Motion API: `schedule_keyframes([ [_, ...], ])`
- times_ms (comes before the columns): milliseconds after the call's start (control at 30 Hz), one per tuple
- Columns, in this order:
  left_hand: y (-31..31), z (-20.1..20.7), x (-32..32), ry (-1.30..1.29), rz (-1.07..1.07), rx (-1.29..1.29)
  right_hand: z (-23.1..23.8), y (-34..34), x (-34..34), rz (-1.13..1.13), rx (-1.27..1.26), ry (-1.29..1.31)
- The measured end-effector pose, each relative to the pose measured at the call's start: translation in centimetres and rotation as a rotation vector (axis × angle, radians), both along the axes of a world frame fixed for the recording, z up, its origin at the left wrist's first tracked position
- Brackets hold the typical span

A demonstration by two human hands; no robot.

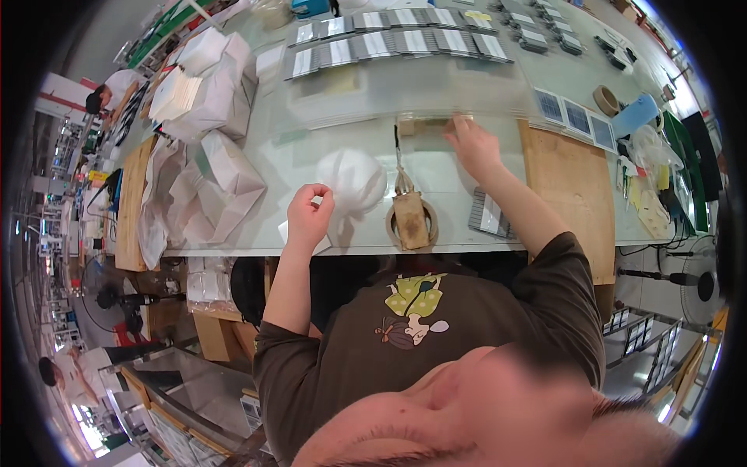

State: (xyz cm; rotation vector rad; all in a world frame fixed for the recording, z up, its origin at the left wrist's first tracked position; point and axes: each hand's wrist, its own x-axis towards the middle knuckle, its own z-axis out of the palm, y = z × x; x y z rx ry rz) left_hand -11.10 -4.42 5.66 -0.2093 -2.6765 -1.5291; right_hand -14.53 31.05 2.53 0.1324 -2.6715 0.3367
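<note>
My left hand point(313, 216) is raised near the table's front edge. Its thumb and fingers are pinched together; what they hold, if anything, is too small to make out. Beside it is a blurred, whitish round thing point(352, 183). My right hand point(473, 146) reaches farther out, fingers bent and together at the front edge of a translucent clear panel point(334, 105). A short tan strip point(424, 126) lies left of its fingertips. Between my arms, a tan block point(411, 220) with a cord lies over a tape roll point(434, 226). A dark-striped piece point(489, 212) lies under my right forearm.
Rows of flat grey-and-white pieces point(405, 41) stand at the back. White paper wrapping point(210, 187) and a wrapped stack point(210, 86) are at left. A wooden board point(568, 194), dark panels point(577, 118) and a tape roll point(605, 100) are at right. Other people point(120, 89) appear far left.
</note>
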Motion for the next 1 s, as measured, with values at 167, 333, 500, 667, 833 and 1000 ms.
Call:
schedule_keyframes([
  [167, -2.6, -0.5, 1.5, -0.170, 0.027, 0.525, 2.0, 0.7, 1.0, 0.136, 0.036, 0.220],
  [333, -3.0, -0.9, 1.0, -0.294, -0.016, 1.069, 4.8, 2.7, 0.0, 0.254, -0.140, 0.268],
  [500, -1.1, 0.8, 0.1, -0.269, -0.038, 1.195, 6.7, 3.5, 0.0, 0.188, -0.612, 0.076],
  [667, -0.4, 0.6, 0.5, -0.257, -0.141, 1.228, 5.7, 0.1, 4.6, 0.100, -1.297, -0.340],
  [833, -0.2, -1.3, 2.0, -0.367, -0.182, 1.244, 1.8, -5.4, 12.1, -0.186, -1.672, -0.754],
  [1000, 1.4, -2.3, 4.2, -0.495, -0.240, 1.173, 2.1, -7.9, 15.3, -0.055, -0.667, -0.571],
])
